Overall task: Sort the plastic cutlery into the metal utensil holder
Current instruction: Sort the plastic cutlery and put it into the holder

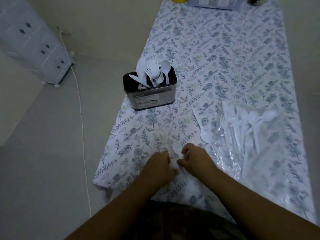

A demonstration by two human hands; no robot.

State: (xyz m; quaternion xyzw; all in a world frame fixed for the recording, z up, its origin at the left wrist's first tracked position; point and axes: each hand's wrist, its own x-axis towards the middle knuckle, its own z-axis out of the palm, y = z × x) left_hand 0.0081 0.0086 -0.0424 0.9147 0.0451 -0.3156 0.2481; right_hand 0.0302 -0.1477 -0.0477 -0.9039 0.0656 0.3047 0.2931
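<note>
The metal utensil holder [152,96] stands upright near the table's left edge, with several white plastic spoons and forks [152,73] sticking out of it. Close to the near edge, a white plastic spoon [176,148] lies between my hands with its bowl pointing away from me. My left hand [158,168] has curled fingers at the spoon's left side. My right hand [196,158] pinches it from the right. The spoon's handle is mostly hidden by my fingers. A heap of white cutlery [245,125] lies on a clear plastic bag [225,163] to the right.
A single loose spoon [204,134] lies between my hands and the heap. The floral tablecloth [216,58] covers the table. A white cable [81,118] runs over the floor on the left, by a drawer unit [31,40]. Papers [213,2] lie at the far end.
</note>
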